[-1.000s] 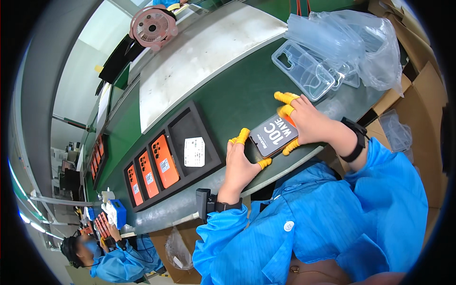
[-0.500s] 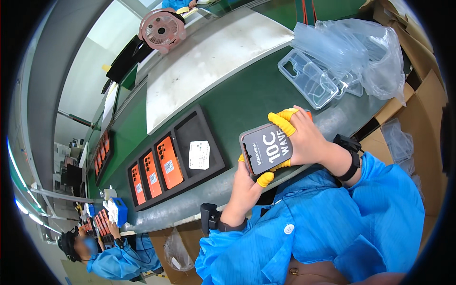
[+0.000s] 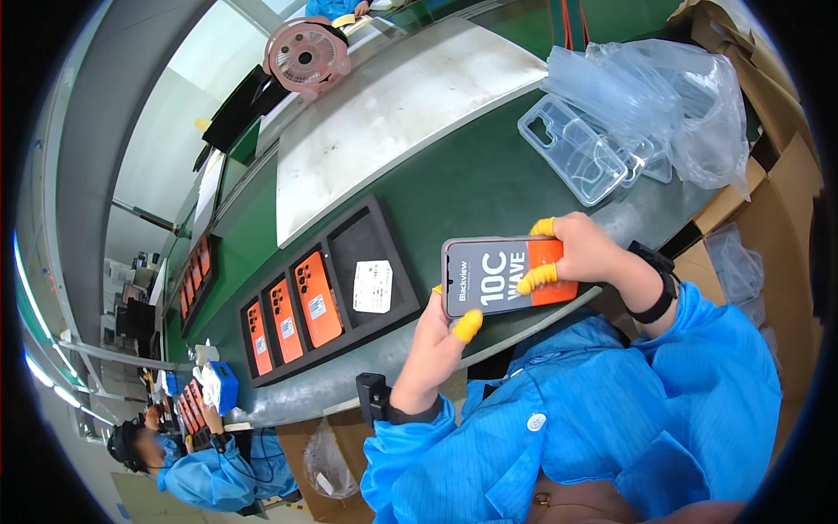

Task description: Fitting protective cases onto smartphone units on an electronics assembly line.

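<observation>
I hold a smartphone point(image 3: 501, 272) level between both hands, its grey and orange printed front facing up, with a clear edge that looks like a case around it. My left hand point(image 3: 435, 339), in yellow finger cots, closes on its left end, thumb along the near edge. My right hand point(image 3: 587, 251), also in yellow cots, grips the right end, with fingers at the far edge and thumb across the front. Left of the phone lies a black foam tray point(image 3: 351, 234) with three orange phones point(image 3: 316, 299) face down and a white label sheet point(image 3: 373, 286) on it.
Clear phone cases point(image 3: 572, 148) and a plastic bag point(image 3: 703, 113) lie at the far right, beside cardboard boxes point(image 3: 786, 210). A white board point(image 3: 393, 105) and pink fan point(image 3: 305, 57) are behind. Another tray point(image 3: 194, 284) and a co-worker point(image 3: 209, 476) are at left.
My right hand has slid to the phone's right end, uncovering more of the front and its orange part. The far-edge fingers have drawn back to the right.
</observation>
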A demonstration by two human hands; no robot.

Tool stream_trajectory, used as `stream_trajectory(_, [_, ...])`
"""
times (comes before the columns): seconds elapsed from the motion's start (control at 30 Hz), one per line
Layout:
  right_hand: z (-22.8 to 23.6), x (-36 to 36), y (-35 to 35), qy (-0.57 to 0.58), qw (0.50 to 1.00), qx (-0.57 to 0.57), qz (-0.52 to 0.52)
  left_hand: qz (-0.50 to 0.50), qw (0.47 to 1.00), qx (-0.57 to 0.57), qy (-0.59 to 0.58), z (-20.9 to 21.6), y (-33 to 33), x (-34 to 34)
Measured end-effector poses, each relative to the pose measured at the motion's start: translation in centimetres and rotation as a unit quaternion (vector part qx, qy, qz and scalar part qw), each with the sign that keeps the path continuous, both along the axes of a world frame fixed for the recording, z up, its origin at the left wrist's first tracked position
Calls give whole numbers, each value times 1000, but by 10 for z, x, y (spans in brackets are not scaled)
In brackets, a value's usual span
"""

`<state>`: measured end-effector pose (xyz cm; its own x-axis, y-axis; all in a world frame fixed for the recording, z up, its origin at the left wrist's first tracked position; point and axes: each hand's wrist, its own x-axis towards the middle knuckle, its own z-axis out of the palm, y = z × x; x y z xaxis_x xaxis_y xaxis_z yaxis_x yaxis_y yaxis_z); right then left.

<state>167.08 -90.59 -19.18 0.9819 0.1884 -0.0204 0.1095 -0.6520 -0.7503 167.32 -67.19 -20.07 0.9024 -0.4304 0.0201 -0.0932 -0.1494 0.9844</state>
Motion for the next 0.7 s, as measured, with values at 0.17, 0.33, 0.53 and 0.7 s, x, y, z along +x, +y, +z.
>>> stream_trajectory(0.17, [-11,-16,24,53,951,297,-73,-113,993,-27,-4,-14,-5,-1])
stream_trajectory(0.33, [-15,-22,43,37,892,443,-87,-88,996,4,18,-24,-38,-14])
stream_trajectory(0.53, [-33,-27,50,17,878,472,-82,-46,996,74,17,-37,-25,-15])
stream_trajectory(0.7, [-45,-29,41,14,833,522,-182,82,950,230,-195,9,25,8])
